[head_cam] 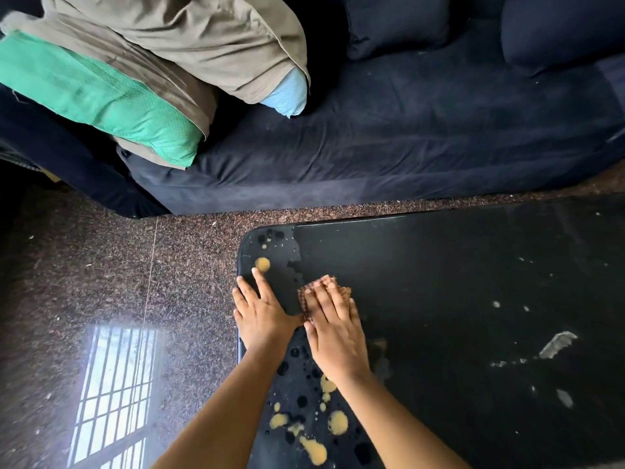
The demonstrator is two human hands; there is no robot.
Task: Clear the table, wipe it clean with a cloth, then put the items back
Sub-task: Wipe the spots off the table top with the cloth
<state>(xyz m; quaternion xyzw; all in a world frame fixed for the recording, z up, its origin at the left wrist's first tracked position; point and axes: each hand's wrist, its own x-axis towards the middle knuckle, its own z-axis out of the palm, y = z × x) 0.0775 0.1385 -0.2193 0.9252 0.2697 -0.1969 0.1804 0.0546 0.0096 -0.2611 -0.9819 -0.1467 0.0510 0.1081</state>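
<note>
A brown checked cloth lies near the left edge of the glossy black surface, pressed flat under the right hand, whose fingers are straight. The left hand rests flat just beside it, fingers spread. Yellow spatters dot that edge. Beyond are a speckled stone floor, a dark blue sofa and piled pillows.

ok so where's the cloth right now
In the head view the cloth lies flat on the black table near its left end, pressed under the right hand. The left hand rests just left of it.
</note>
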